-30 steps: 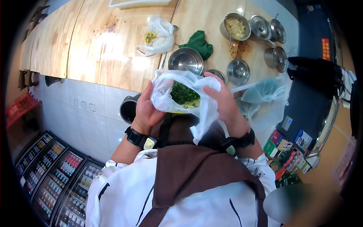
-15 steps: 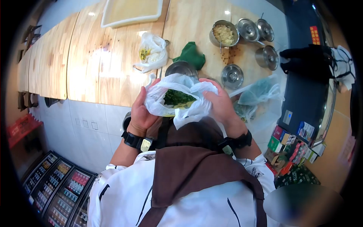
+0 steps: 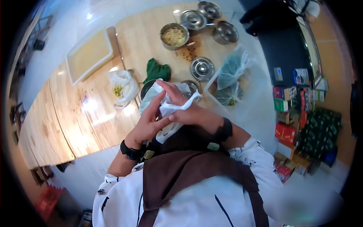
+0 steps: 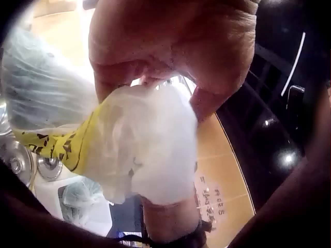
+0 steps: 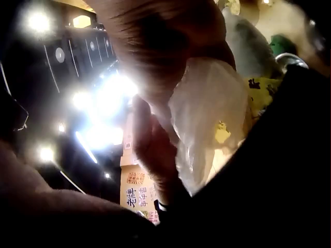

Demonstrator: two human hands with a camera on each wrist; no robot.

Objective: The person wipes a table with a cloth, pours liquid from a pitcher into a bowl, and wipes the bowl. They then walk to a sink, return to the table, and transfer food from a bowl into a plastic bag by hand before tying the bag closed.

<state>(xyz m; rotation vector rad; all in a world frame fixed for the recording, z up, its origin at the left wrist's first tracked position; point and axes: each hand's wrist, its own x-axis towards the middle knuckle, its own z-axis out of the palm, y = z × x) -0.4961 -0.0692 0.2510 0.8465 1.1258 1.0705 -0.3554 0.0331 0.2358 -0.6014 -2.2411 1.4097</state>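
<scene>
Both hands meet at the gathered neck of a white plastic bag [image 3: 151,99] in front of the apron. The left hand [image 3: 148,120] grips it from the left, and the right hand [image 3: 185,109] holds it from the right, its fingers crossing near the left ones. A loose white end sticks out beside the right hand. In the left wrist view the bunched plastic [image 4: 150,144] hangs beneath the left hand [image 4: 176,46], with a yellow printed part beside it. The right wrist view shows the right hand [image 5: 165,46] over the pale plastic [image 5: 207,113]. The bag's contents are hidden.
On the wooden table [image 3: 90,125] are a pot of yellowish food [image 3: 174,36], metal lids [image 3: 202,69], a green cloth [image 3: 155,71], a second white bag [image 3: 124,89] and a white tray [image 3: 109,48]. A clear bag [image 3: 230,72] lies on the right. Boxes [image 3: 285,132] stand farther right.
The hands have come together and closed the bag's mouth, which was spread open showing chopped greens. The head view has swung, so the table's things appear farther left.
</scene>
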